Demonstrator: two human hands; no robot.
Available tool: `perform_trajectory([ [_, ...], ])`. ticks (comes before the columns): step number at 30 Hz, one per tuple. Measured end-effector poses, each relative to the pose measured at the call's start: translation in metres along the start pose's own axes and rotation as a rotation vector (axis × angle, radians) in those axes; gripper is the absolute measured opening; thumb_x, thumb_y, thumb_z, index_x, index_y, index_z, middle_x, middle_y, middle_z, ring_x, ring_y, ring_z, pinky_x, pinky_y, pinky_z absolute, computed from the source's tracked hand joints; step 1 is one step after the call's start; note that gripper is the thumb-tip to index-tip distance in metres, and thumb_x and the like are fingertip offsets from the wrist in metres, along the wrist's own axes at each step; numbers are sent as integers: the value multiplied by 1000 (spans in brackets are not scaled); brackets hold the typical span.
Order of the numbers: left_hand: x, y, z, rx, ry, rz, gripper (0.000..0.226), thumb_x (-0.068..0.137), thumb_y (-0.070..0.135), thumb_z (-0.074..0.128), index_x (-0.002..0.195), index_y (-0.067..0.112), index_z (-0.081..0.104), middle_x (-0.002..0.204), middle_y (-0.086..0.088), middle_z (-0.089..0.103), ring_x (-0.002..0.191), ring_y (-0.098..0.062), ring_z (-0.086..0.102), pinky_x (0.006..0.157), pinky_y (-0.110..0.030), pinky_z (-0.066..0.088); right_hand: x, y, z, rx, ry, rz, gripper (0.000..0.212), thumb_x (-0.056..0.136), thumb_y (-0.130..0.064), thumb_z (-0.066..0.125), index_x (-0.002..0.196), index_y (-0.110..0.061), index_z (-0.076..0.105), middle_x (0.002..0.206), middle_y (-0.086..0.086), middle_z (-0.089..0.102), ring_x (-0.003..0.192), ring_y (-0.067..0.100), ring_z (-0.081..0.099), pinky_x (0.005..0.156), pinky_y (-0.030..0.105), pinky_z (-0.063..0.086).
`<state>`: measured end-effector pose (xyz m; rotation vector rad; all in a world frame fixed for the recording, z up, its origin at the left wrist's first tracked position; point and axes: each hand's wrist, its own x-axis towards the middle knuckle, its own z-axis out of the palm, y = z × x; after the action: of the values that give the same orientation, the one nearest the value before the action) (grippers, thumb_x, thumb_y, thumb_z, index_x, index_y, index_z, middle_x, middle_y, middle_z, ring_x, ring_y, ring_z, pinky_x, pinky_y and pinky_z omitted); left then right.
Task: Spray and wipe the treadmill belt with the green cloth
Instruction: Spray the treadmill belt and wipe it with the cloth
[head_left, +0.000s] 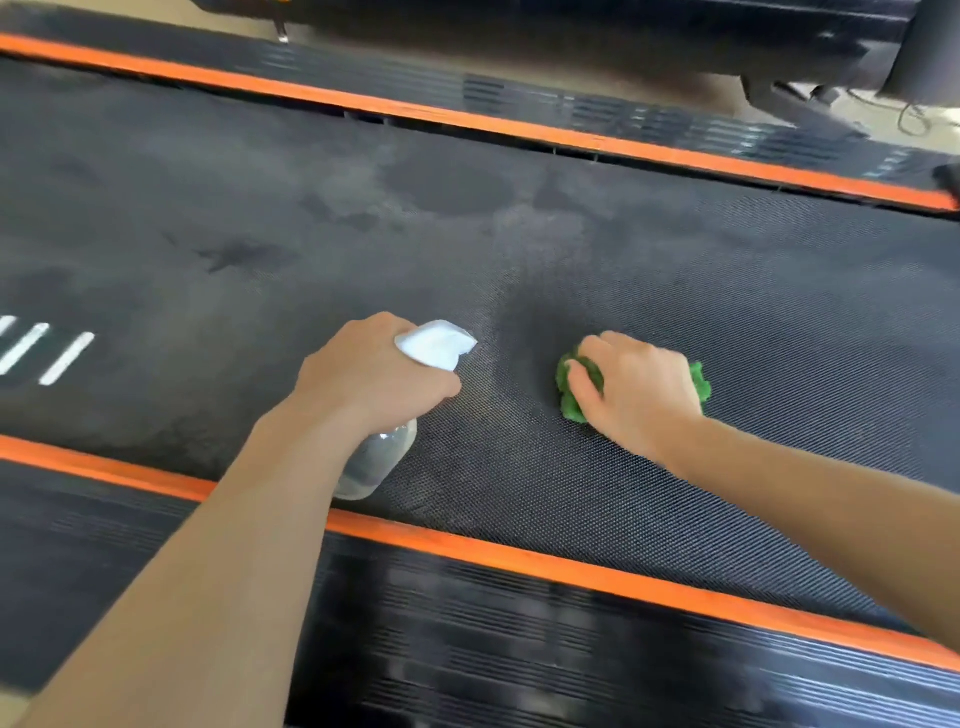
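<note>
The left hand (374, 374) is closing tightly round the neck of the spray bottle (382, 457), fingers wrapped at the trigger; the bottle's clear body is hanging below the fist, just above the treadmill belt (727, 312), and its long axis is tilting from the near orange strip (519, 558) up toward the white nozzle head (436, 343), which is pointing right, toward the green cloth (574, 384); the right hand (641, 389) is lying palm down with fingers curled over that cloth, pressing the bunched wad onto the belt; the cloth is sitting on the belt to the right of the nozzle, apart from it; pale and dark patches are showing on the belt beyond the nozzle.
</note>
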<state>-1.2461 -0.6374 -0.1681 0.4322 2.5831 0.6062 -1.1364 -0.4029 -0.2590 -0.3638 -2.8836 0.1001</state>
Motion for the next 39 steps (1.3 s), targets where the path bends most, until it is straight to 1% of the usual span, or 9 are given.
perform_trajectory([
  [11, -23, -17, -27, -54, -115, -91, 16, 78, 34, 77, 81, 18, 75, 62, 9, 73, 63, -19, 65, 59, -27, 44, -48, 10, -6, 59, 116, -112, 35, 97, -40, 43, 77, -17, 61, 73, -6, 58, 58, 20, 57, 46, 25, 33],
  [14, -32, -15, -29, -91, -165, -73, 19, 79, 31, 76, 83, 13, 76, 72, 1, 78, 54, -14, 57, 57, -27, 41, -50, 4, -12, 63, 99, -76, 35, 96, -41, 42, 79, -18, 62, 74, -7, 58, 60, 20, 58, 48, 25, 33],
  [16, -36, -17, -31, -92, -164, -57, 18, 79, 32, 77, 81, 14, 77, 74, 1, 79, 62, -15, 61, 62, -28, 43, -59, -7, -19, 128, 56, -90, 33, 94, -43, 43, 80, -20, 61, 75, -8, 58, 63, 19, 59, 50, 27, 39],
  [20, -40, -21, -38, -6, -119, -27, 21, 79, 37, 80, 85, 18, 74, 67, 3, 67, 54, -15, 53, 53, -26, 39, -70, -54, -23, 229, -21, -321, 27, 97, -40, 48, 80, -23, 60, 76, -8, 57, 68, 16, 59, 58, 24, 32],
  [22, -39, -21, -41, 46, -59, -1, 22, 80, 38, 79, 84, 18, 70, 75, 2, 66, 63, -16, 55, 58, -29, 41, -58, -75, -13, 248, -15, -491, 27, 100, -35, 50, 81, -18, 60, 78, -4, 55, 68, 20, 55, 62, 28, 39],
  [27, -32, -22, -42, 92, 39, 11, 21, 85, 36, 74, 82, 18, 64, 78, 0, 65, 72, -20, 57, 64, -32, 43, 16, -85, 18, 157, 123, -769, 31, 103, -30, 50, 80, -14, 61, 74, 3, 54, 62, 25, 53, 54, 36, 43],
  [33, -24, -30, -40, 97, 54, 7, 29, 85, 36, 73, 72, 17, 56, 74, 2, 59, 68, -17, 53, 63, -32, 39, 121, -63, 37, -34, 111, 15, 33, 105, -35, 39, 98, -10, 59, 92, 9, 62, 79, 36, 62, 60, 35, 34],
  [35, -22, -30, -37, 95, 42, 11, 29, 84, 35, 72, 71, 15, 55, 71, 0, 59, 69, -20, 55, 64, -33, 43, 108, -70, 31, 2, 55, 35, 33, 105, -38, 39, 98, -12, 57, 92, 7, 60, 79, 35, 61, 61, 35, 34],
  [39, -18, -19, -30, 99, 27, 58, 18, 83, 37, 69, 88, 19, 69, 74, -1, 67, 73, -25, 65, 77, -40, 59, 8, -81, 7, 163, -6, -196, 33, 99, -41, 42, 81, -18, 55, 78, -3, 54, 68, 24, 60, 53, 32, 40],
])
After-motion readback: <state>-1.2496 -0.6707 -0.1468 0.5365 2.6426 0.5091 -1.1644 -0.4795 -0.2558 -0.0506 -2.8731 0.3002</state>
